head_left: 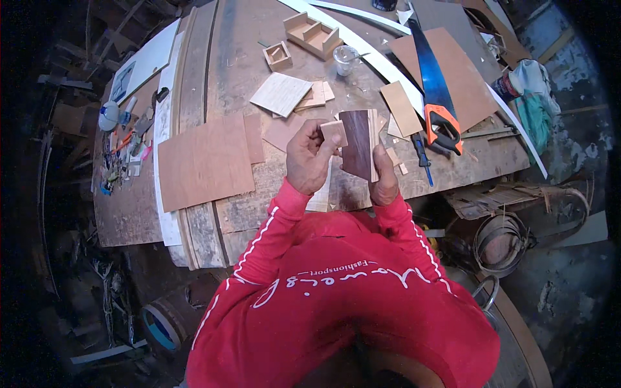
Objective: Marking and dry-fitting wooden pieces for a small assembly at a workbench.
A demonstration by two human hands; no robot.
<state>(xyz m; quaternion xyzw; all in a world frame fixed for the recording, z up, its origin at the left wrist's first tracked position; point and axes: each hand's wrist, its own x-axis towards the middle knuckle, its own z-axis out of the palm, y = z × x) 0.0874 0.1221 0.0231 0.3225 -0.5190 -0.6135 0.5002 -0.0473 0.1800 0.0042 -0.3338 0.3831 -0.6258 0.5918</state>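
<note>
Close in front of my chest, my left hand point(309, 155) pinches a small pale square of wood point(334, 133) between thumb and fingers. Beside it my right hand point(385, 176) grips a dark brown wooden piece point(356, 143) with pale, layered edges along its right side. The small square is right at the dark piece's left edge; whether they touch I cannot tell. Both are held up over the near edge of the workbench point(233, 84). My right fingers are partly hidden behind the dark piece.
A handsaw point(442, 124) with an orange handle lies at the right, near a thin tool with a dark handle point(421, 155). Brown sheets point(207, 161), a pale board point(280, 94), a divided wooden box point(312, 33), a smaller box point(277, 57) and a plastic cup point(345, 61) lie about.
</note>
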